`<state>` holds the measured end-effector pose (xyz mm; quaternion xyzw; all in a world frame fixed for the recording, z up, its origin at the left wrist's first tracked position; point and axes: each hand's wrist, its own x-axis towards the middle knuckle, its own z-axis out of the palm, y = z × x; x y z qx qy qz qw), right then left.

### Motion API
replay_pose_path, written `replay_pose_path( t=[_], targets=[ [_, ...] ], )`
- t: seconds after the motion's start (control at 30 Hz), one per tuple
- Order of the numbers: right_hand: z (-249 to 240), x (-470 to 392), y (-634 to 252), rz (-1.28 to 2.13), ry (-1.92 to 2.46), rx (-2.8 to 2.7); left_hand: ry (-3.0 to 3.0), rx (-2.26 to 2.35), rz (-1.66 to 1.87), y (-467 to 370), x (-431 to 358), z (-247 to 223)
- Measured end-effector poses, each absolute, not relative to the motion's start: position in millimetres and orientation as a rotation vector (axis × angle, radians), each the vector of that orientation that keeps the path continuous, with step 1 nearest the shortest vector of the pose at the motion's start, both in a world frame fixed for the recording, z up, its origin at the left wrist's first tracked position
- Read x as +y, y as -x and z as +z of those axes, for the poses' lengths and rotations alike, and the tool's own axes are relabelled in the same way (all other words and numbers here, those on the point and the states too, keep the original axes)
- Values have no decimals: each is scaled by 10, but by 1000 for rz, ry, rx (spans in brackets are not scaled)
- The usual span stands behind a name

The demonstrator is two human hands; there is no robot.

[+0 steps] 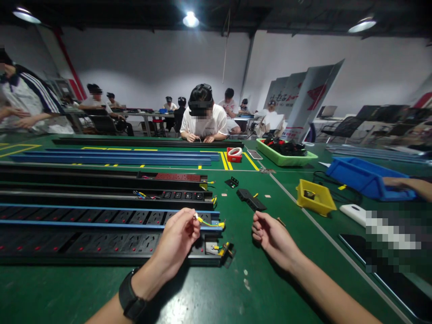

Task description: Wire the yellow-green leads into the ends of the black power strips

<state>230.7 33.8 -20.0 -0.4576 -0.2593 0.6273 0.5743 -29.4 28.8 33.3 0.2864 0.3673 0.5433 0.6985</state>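
My left hand [179, 240], with a black watch on its wrist, is closed on the end of a short yellow-green wire [207, 223]. The wire's other end meets the right end of the blue-edged power strip [135, 218]. Nearer to me lies a black power strip [101, 243] with red-dotted sockets, partly behind my left hand. My right hand [272, 236] is closed in a pinch above the green table; what its fingertips hold, if anything, I cannot make out. A small brass-coloured piece [281, 222] shows just behind it. Beyond my right fingertips lies a black socket block [251, 199].
Further strips [184, 195] and blue rails [118, 157] lie across the table [256, 283]. A yellow bin [317, 204], a blue bin [357, 182] with another person's hand [401, 182] at it, and a green basket [286, 157] stand right. Opposite sits a co-worker [204, 117].
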Motion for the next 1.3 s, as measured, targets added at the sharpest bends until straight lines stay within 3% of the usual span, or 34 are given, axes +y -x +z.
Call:
replay_pose_path(
  t=[1.3],
  targets=[
    [-299,373,-2289,1487,1093,-628,-765,836,1151,301,340,252]
  ],
)
